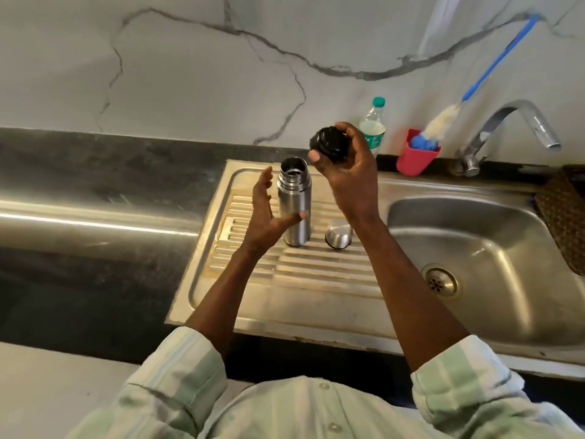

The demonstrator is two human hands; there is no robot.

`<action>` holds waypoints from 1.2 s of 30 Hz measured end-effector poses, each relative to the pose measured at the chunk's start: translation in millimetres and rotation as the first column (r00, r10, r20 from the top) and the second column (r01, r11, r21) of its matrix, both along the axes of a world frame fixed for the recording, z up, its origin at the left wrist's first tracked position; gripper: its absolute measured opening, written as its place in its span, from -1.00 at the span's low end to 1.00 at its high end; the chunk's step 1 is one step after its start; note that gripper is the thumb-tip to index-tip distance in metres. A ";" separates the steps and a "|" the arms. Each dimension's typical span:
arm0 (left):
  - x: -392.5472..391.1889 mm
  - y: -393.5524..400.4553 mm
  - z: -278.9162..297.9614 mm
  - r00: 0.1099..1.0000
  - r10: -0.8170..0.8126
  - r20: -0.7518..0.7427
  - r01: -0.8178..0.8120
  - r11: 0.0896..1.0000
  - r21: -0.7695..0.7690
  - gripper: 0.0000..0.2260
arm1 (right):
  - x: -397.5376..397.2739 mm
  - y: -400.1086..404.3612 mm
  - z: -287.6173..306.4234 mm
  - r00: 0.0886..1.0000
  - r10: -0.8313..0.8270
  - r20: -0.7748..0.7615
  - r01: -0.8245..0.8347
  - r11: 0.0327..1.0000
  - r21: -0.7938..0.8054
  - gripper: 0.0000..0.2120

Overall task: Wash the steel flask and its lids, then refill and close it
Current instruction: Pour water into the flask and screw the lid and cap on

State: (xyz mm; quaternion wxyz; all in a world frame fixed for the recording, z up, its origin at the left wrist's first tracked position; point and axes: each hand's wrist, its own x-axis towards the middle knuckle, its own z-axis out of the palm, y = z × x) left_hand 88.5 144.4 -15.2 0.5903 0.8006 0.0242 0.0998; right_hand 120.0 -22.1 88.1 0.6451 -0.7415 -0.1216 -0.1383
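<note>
The steel flask stands upright and uncapped on the ribbed drainboard. My left hand is spread beside it on the left, the thumb touching the flask's side and the fingers straight and off the metal. My right hand grips the black inner lid in the air, just above and to the right of the flask's mouth. The steel outer cap stands on the drainboard to the right of the flask, partly behind my right forearm.
The sink basin with its drain lies to the right, the tap behind it. A red holder with a blue-handled bottle brush and a plastic bottle stand at the back. A brown mat lies far right. Dark countertop extends left.
</note>
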 end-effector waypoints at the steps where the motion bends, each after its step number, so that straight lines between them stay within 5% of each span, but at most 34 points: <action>1: 6.2 3.3 2.9 0.999 -0.034 -0.014 0.034 0.999 0.014 0.03 | 3.0 6.6 3.5 1.000 0.024 0.008 -0.024 1.000 -0.005 -0.46; 10: 39.0 16.2 13.0 0.955 -0.297 -0.021 0.292 0.948 -0.126 -0.29 | 16.0 35.3 -2.1 0.993 0.115 -0.040 -0.121 0.975 -0.184 -0.51; 20: 44.5 8.3 -3.1 0.953 -0.302 -0.002 0.294 0.929 -0.223 -0.43 | 9.9 31.4 -14.9 0.967 0.173 -0.189 -0.221 0.936 -0.274 -0.49; 36: 44.0 4.7 -2.1 0.953 -0.303 -0.024 0.288 0.925 -0.246 -0.43 | -14.5 53.9 -37.0 0.990 -0.053 -0.134 0.029 0.984 -0.175 -0.42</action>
